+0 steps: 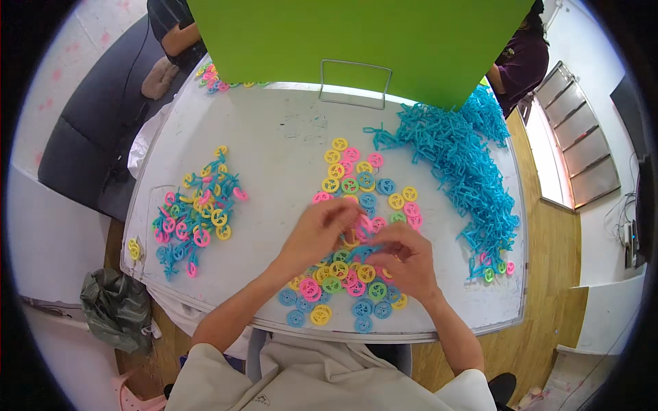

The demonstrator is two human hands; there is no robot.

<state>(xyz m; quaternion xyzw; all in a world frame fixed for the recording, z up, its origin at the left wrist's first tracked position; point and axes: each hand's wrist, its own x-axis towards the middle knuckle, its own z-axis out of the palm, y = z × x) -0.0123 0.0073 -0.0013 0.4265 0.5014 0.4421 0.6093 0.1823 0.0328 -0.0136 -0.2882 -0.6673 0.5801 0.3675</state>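
Observation:
Over a spread of small spoked plastic wheels (338,269) in yellow, pink, green and blue, my two hands meet near the front of the table. The fingers of my left hand (319,231) pinch a pink wheel (364,225). Close beside it, my right hand (408,257) is closed on a blue plastic stick-like part (362,252). Fingers partly hide both pieces, and I cannot tell whether they touch. On the left lies a pile of blue parts with coloured wheels on them (202,205).
A large heap of blue plastic parts (466,171) covers the table's right side. A green panel (356,41) with a wire frame (355,83) stands at the far edge. Two other people are partly visible beyond it. A dark green bag (116,308) lies left of the white table (274,151).

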